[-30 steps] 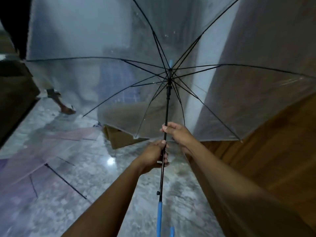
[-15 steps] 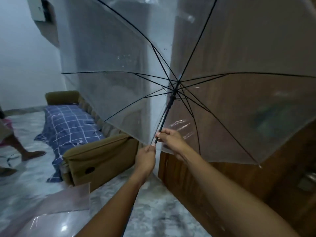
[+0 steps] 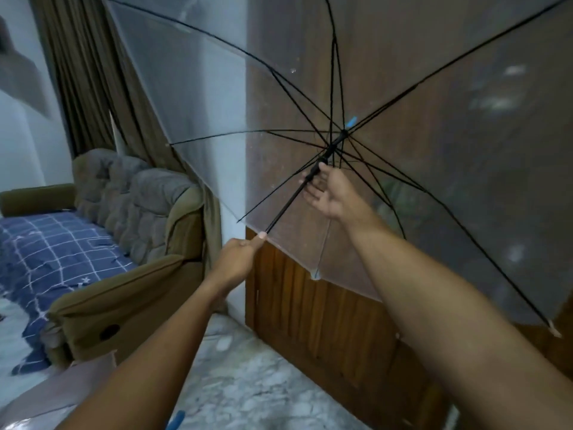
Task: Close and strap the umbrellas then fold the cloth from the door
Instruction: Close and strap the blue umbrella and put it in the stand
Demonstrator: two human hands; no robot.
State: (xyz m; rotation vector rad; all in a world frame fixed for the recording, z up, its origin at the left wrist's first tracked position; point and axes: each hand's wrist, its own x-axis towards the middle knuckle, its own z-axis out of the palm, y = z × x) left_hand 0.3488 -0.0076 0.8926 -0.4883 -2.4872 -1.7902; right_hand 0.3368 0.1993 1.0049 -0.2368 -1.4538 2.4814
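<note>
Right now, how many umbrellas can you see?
2. One open clear umbrella held up by the left hand and right hand; a second, pale one lies on the floor, lower left, mostly out of view.

Sofa (image 3: 130,243) left; umbrella (image 3: 403,150) right

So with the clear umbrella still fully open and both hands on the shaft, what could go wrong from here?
1. The right hand sits just below the runner, fingers loosely spread; pulling the runner down could pinch them.
2. The open canopy is close to the wooden door; rib tips might scrape or snag it while folding.
3. The left hand grips the shaft only lightly, so the umbrella might twist.
</note>
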